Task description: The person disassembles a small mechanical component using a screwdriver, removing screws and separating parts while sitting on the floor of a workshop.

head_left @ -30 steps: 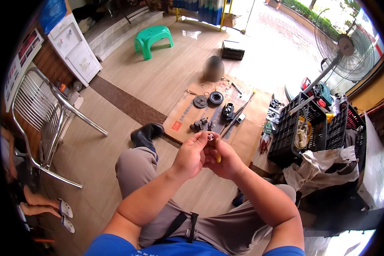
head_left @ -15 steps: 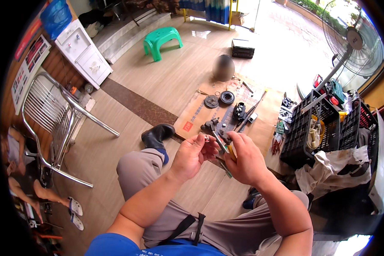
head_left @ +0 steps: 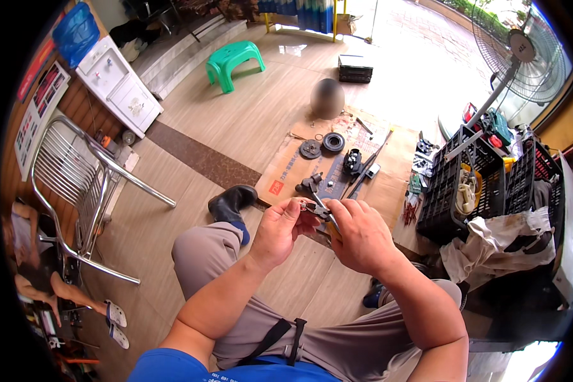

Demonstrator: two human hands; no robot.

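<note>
My left hand (head_left: 275, 234) is closed, pinching a small shiny metal piece (head_left: 303, 206) between thumb and fingers. Pliers (head_left: 319, 210) with yellow handles sit in my right hand (head_left: 364, 237), their jaws reaching to the metal piece. Whether the jaws grip it is too small to tell. Both hands are held over my lap, in front of a cardboard sheet (head_left: 285, 167) on the floor. Just beyond them lies a dark metal part (head_left: 311, 183). Farther off on the cardboard are a grey disc (head_left: 310, 149), a black ring-shaped wheel (head_left: 333, 142) and a black component (head_left: 353, 162).
Black plastic crates (head_left: 439, 188) full of tools and parts stand at the right, below a large fan (head_left: 522, 46). A metal chair (head_left: 76, 181) and a seated person's legs (head_left: 83, 296) are at the left. A green stool (head_left: 237, 60) stands farther off.
My right hand has turned and shifted slightly, bringing the pliers' jaws leftward to the small metal piece. My left hand keeps its pinch, and the whole view has shifted a little.
</note>
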